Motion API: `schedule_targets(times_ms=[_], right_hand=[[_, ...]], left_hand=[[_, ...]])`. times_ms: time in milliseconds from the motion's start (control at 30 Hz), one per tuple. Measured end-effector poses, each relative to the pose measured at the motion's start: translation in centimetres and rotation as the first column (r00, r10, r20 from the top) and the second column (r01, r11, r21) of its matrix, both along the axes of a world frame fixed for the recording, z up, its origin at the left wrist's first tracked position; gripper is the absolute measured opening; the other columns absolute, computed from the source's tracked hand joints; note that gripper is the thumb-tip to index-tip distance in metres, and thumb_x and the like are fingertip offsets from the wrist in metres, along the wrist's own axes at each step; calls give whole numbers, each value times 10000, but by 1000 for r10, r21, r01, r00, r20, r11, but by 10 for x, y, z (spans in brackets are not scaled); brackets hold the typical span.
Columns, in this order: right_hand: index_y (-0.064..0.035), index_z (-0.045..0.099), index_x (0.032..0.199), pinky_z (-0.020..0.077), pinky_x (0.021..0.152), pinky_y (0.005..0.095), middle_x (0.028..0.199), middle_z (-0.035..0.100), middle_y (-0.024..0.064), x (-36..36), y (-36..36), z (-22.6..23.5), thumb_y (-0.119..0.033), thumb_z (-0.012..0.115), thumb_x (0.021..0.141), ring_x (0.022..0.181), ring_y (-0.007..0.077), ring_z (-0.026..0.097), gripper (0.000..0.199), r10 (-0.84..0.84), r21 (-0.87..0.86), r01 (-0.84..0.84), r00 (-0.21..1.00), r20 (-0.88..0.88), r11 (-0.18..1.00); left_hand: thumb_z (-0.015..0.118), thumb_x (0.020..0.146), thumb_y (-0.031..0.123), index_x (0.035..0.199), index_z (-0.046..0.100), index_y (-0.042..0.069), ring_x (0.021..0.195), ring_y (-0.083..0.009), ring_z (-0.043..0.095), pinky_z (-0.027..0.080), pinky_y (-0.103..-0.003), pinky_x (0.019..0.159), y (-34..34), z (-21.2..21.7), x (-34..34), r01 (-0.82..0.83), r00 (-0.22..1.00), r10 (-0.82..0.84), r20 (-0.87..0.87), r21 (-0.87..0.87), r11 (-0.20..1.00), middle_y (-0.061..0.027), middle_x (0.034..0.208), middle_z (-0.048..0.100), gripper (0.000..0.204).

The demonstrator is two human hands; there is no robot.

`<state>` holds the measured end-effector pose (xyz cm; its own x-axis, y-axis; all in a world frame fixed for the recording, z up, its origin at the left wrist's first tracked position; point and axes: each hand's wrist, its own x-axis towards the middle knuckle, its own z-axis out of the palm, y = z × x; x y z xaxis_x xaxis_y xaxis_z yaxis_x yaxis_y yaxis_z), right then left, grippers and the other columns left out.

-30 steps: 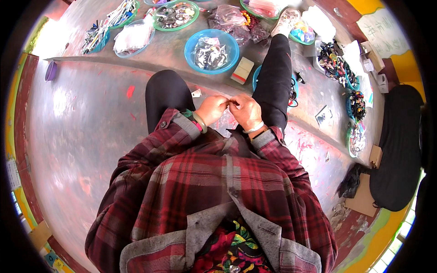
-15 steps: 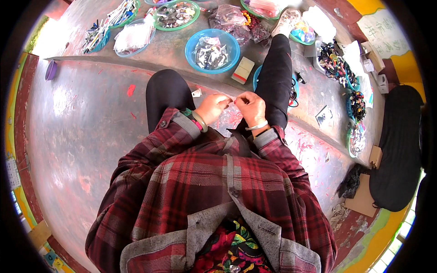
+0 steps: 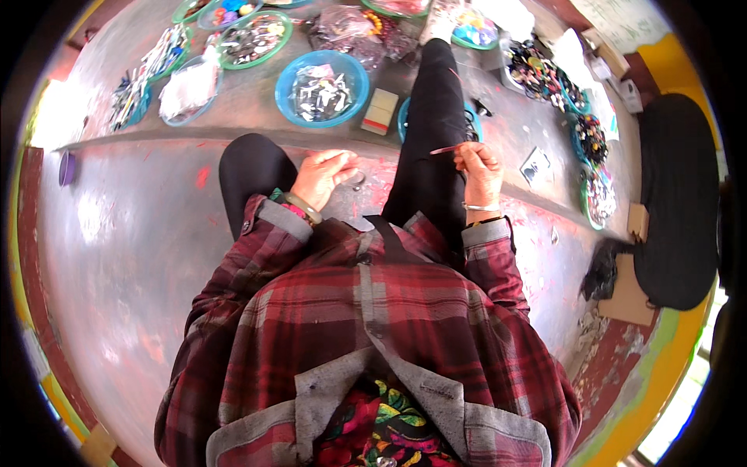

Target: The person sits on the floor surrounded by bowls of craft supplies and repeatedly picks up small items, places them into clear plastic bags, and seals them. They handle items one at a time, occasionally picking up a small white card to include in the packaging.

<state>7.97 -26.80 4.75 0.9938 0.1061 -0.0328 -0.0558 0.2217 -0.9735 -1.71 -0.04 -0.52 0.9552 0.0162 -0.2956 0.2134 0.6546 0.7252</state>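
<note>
My left hand [image 3: 322, 176] is raised beside my bent left knee, its thumb and fingers pressed together. What it pinches, if anything, is too small to make out; a small dark loop [image 3: 358, 183] shows just under its fingertips, held or lying below, I cannot tell which. Over my outstretched right leg, my right hand [image 3: 478, 165] is closed on a thin reddish strip [image 3: 444, 150] that sticks out to the left from the fingertips. The two hands are well apart. Red scraps are scattered on the floor between and beyond them.
Ahead on the raised step stand a blue basin [image 3: 322, 123] of small plastic packets, a cream and red box [image 3: 380, 111] and a green-rimmed tray [image 3: 255, 40]. Another blue basin [image 3: 403, 124] is partly behind my right leg. A picture card [image 3: 537, 166] lies at right, near a long black cushion [image 3: 677, 202].
My hands were close together over the floor; now they have parted, left hand to the left and right hand to the right with the thin strip. The whole view has shifted somewhat.
</note>
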Motion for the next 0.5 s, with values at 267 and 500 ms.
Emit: schedule_targets(times_ms=[267,500], right_hand=[[-78,613,765,429,550,246,691,587,27,1,-159,-77,-143,562,790,631,111,547,86,-228,-179,195,955,-189,964],[-175,648,901,480,586,307,778,636,25,-24,-272,-208,-265,535,785,702,132,604,186,102,-934,-209,964,-248,-290]], left_hand=[[479,877,105,983,552,-43,933,-218,573,464,-312,818,-3,3,1,42,999,-42,-26,29,999,-140,972,589,196],[478,876,106,975,556,-40,950,-236,571,461,-315,829,-6,1,1,76,996,-73,-45,49,996,-149,978,590,192]])
